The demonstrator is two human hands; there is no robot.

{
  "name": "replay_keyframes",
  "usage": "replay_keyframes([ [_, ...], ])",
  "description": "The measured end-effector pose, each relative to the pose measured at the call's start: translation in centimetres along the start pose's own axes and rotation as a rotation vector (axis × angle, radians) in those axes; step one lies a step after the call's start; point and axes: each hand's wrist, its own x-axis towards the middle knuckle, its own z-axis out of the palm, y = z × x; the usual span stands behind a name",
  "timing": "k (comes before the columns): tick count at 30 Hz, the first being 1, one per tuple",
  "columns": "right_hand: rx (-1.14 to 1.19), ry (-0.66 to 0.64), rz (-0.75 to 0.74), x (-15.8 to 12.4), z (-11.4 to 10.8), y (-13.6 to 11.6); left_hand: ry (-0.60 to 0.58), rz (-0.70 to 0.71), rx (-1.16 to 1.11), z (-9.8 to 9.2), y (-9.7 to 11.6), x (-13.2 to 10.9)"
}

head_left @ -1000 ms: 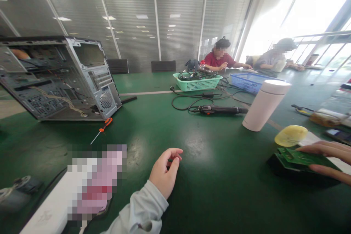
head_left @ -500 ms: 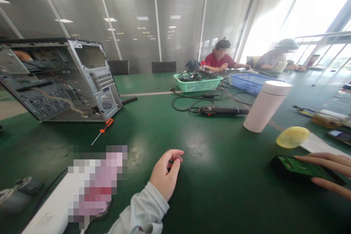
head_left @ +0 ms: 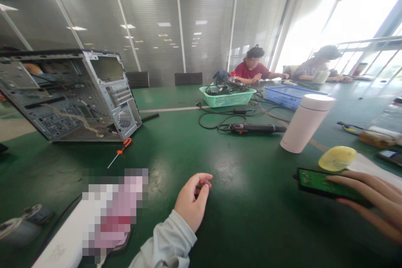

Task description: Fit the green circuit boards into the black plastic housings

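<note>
My left hand [head_left: 192,201] rests on the green table [head_left: 238,217], its thumb and forefinger pinched on something small and dark that I cannot make out. My right hand [head_left: 370,194] lies at the right edge, its fingers laid flat on a green circuit board [head_left: 317,181] that sits on the table. A yellow round lid [head_left: 337,158] lies just behind the board. An open computer case [head_left: 72,94] stands tilted at the far left, with an orange-handled screwdriver [head_left: 121,149] on the table in front of it.
A tall white cup [head_left: 306,122] stands right of centre. Behind it lie a black power tool [head_left: 256,128] with cables, a teal basket [head_left: 226,95] and a blue basket [head_left: 290,94]. Two people sit at the far end. A white item lies near my left arm.
My right hand has lowered the green circuit board flat onto the table and slid it left. My left hand keeps its pinch in place. The view has shifted slightly.
</note>
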Motion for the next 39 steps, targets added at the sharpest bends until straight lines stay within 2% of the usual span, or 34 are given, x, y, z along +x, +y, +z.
replay_keyframes([
  [2, -0.096, 0.050, -0.199, 1.9, -0.1, -2.6, -0.004, -0.005, 0.000, 0.0, 0.1, 0.0],
  [5, -0.087, 0.128, -0.330, 4.5, 0.3, -7.5, -0.006, -0.005, 0.004, -0.1, 0.2, -0.1],
  [8, 0.059, 0.114, -0.342, 6.4, 1.1, -12.9, -0.012, -0.001, -0.008, -0.1, -0.1, -0.1],
  [11, 0.274, 0.100, -0.243, 7.5, 2.7, -17.5, -0.006, 0.011, -0.057, 0.0, -0.8, -0.1],
  [13, 0.512, 0.026, -0.088, 8.0, 3.9, -19.7, 0.023, 0.038, -0.095, 0.1, -1.3, -0.1],
  [15, 0.853, -0.173, 0.179, 8.4, 5.1, -21.1, 0.078, 0.057, -0.095, 0.1, -1.7, -0.2],
  [18, 1.414, -0.570, 0.767, 8.6, 6.1, -22.1, 0.124, 0.072, -0.048, -0.1, -1.7, -0.2],
  [20, 1.655, -0.737, 1.149, 8.7, 6.1, -22.3, 0.125, 0.097, -0.037, -0.2, -1.3, -0.2],
  [21, 1.734, -0.781, 1.276, 8.7, 6.0, -22.3, 0.127, 0.112, -0.038, -0.3, -1.1, -0.2],
  [23, 1.838, -0.831, 1.401, 8.8, 5.7, -22.2, 0.141, 0.128, -0.043, -0.4, -0.7, -0.2],
  [26, 1.929, -0.832, 1.427, 8.9, 5.5, -22.1, 0.130, 0.131, -0.049, -0.4, -0.4, -0.3],
  [29, 1.915, -0.807, 1.401, 8.6, 5.7, -21.8, 0.100, 0.114, -0.077, -0.3, -0.5, -0.3],
  [31, 1.882, -0.762, 1.262, 8.1, 6.2, -21.4, 0.108, 0.093, -0.105, -0.4, -0.6, -0.3],
  [34, 1.670, -0.637, 0.862, 7.4, 6.9, -20.4, 0.143, 0.089, -0.107, -0.7, -0.6, -0.4],
  [37, 1.238, -0.341, 0.362, 7.2, 7.3, -19.4, 0.092, 0.158, -0.034, -0.9, -0.3, -0.6],
  [39, 0.974, -0.160, 0.092, 7.4, 7.1, -18.9, 0.046, 0.220, 0.060, -0.8, 0.0, -0.7],
])
